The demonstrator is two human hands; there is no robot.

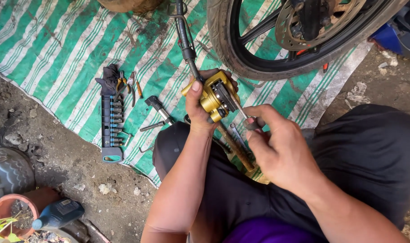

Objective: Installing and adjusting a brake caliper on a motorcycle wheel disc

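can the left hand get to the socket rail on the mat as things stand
Probably not right away: the left hand is gripping the gold brake caliper. The socket rail lies uncovered on the striped mat.

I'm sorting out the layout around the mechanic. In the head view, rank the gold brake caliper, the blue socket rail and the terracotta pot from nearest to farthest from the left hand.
1. Gold brake caliper: gripped in the left hand.
2. Blue socket rail: on the striped tarp, to its left.
3. Terracotta pot: bottom-left corner.
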